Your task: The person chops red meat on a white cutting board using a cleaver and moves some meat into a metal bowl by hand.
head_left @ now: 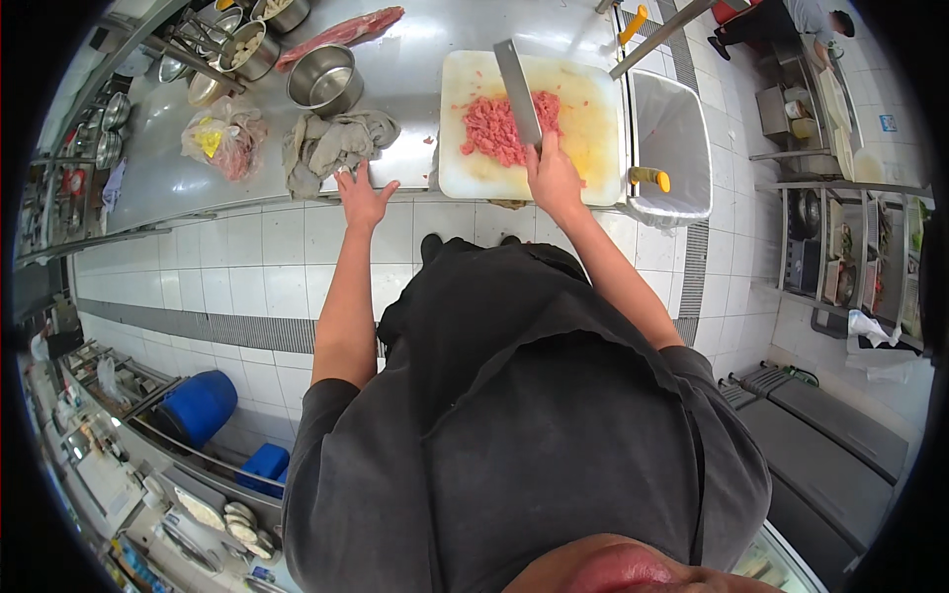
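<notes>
My right hand (554,178) grips the handle of a wide steel cleaver (518,89), whose blade lies over a pile of chopped pink meat (494,128). The meat sits in the middle of a white cutting board (593,109) on the steel counter (415,69). My left hand (363,196) rests flat with fingers spread on the counter's front edge, just below a crumpled grey cloth (331,143).
A steel bowl (324,79) and a slab of raw meat (341,35) lie behind the cloth, a plastic bag (225,136) to the left. A lined white bin (670,148) stands right of the board. A blue drum (201,405) sits on the tiled floor.
</notes>
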`<state>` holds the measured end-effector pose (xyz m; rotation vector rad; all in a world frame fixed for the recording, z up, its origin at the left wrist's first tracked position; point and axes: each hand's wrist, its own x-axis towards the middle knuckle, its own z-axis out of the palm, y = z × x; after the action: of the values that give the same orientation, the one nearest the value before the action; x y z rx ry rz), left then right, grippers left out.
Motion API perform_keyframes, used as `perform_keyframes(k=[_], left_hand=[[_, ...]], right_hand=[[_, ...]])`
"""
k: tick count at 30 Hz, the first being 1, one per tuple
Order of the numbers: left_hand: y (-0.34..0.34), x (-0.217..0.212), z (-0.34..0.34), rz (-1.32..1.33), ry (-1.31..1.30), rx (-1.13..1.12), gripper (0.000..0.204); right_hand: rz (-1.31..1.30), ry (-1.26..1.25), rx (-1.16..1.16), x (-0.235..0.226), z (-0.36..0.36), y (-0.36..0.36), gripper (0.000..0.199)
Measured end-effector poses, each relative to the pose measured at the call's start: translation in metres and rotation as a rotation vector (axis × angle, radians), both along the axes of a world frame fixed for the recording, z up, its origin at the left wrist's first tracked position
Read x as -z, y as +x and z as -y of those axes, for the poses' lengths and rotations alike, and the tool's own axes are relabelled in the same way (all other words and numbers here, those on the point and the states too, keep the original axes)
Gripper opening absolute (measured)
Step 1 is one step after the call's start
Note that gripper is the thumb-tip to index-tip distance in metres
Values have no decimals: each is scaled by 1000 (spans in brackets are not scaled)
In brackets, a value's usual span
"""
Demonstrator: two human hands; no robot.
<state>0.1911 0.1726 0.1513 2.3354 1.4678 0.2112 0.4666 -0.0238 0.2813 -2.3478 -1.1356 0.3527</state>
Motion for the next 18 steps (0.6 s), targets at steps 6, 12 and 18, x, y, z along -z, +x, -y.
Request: perform_keyframes(k=[6,12,18], left_hand=[[0,6,-1,-32,8,2,92],[1,1,-2,18,7,19,94],[1,3,-1,3,-4,-10,93]], right_hand=[[7,-231,-107,8,-4,11,26],[-18,-266,-56,36,6,15,25],[-772,328,346,28,100,45,23]])
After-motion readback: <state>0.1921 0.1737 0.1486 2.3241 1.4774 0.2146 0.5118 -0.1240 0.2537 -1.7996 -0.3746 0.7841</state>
